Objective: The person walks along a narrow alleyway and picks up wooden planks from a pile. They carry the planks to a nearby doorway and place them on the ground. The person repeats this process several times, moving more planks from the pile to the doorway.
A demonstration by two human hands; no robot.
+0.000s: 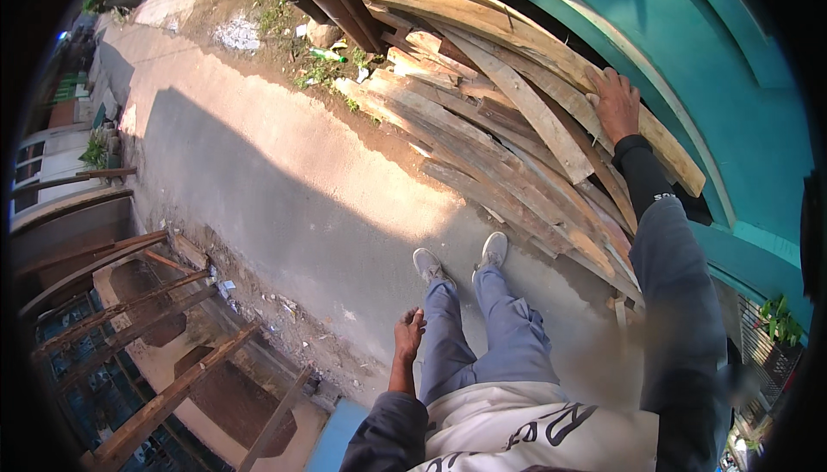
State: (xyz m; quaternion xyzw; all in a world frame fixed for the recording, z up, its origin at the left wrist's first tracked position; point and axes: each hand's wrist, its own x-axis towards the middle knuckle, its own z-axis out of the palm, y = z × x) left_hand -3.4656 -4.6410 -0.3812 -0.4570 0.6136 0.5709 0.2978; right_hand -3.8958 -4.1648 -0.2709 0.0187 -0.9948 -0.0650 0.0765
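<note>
Along the teal wall lies a pile of rough wooden planks (517, 162), stacked lengthwise and partly overlapping. My right arm reaches out to the topmost long, pale wooden plank (491, 20), which lies nearest the wall. My right hand (616, 103) is on this plank towards its near end, fingers curled over its edge; their tips are partly hidden. Beside my left thigh hangs my left hand (409, 332), fingers curled in loosely, with nothing visible in them. It is well apart from the wood.
I stand on a grey paved lane (284, 205), close to the pile. A teal wall (715, 67) rises on the right. Wooden beams (172, 403) stand out on the lower left. A green bottle (327, 55) and a stone (323, 34) lie beyond the pile's far end.
</note>
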